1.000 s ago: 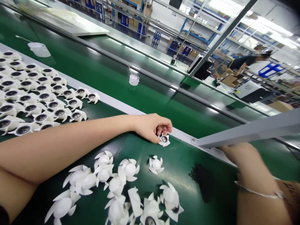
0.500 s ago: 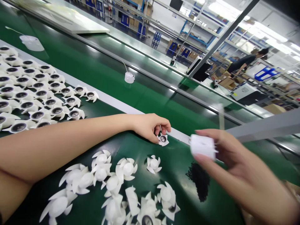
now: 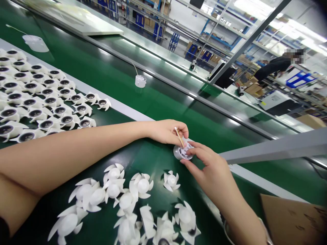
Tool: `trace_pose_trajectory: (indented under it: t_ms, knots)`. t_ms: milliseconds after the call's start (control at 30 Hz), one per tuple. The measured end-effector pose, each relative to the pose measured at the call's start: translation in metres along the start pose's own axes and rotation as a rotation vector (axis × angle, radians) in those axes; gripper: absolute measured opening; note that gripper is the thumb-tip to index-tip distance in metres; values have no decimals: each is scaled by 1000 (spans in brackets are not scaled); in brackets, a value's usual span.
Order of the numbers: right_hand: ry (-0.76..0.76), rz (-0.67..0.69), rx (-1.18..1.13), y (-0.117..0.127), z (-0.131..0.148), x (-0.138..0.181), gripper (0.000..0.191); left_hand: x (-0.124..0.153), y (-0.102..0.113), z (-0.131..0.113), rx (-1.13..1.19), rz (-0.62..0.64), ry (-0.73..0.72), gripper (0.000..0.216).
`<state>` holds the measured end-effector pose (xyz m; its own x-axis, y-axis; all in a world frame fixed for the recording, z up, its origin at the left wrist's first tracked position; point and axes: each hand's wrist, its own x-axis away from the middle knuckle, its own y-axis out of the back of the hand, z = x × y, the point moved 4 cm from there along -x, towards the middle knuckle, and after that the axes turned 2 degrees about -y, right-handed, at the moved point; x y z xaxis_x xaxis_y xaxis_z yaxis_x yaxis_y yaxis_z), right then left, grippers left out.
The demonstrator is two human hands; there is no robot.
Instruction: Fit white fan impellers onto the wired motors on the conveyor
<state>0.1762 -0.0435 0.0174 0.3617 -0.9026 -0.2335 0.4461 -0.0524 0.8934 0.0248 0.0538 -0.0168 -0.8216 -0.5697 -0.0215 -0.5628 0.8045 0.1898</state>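
A round white fan housing (image 3: pixel 177 153) sits tilted on the green surface between my hands, its opening facing up toward the right. A thin yellowish cable (image 3: pixel 180 136) with a small white plug rises from it. My right hand (image 3: pixel 204 160) grips the housing's right side with thumb and fingers. My left hand (image 3: pixel 170 132) is closed at its far side, thumb at the rim beside the cable, other fingers curled and partly hidden. White blades show inside the housing, partly covered by fingers. Closest to it lies a loose white fan impeller (image 3: pixel 171 180).
Several white impellers (image 3: pixel 126 200) lie heaped in front. Rows of impellers with dark hubs upward (image 3: pixel 48 102) fill the left. Beyond a pale rail (image 3: pixel 125 110), a second housing (image 3: pixel 140 81) stands on the green belt (image 3: pixel 102 80). A grey post (image 3: pixel 276 148) and cardboard (image 3: pixel 291 217) are at right.
My right hand has brought the white housing left and down to where the impeller lay by my left hand. Both hands now meet at the housing. The view has shifted slightly.
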Motion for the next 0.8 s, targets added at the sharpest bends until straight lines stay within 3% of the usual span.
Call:
trace_pose_trajectory:
  t_ms: [233,500,800]
  knots:
    - [-194,77,-150,2,-22,-5,10,0,-4,-3,-79,-138,221,25]
    - [-256,126,-237,3,-28,-8,7,1,-6,-2,-58,-183,279,28]
    - [-252,143,-166,1,-23,-11,8,5,-7,2,-70,-229,288,28]
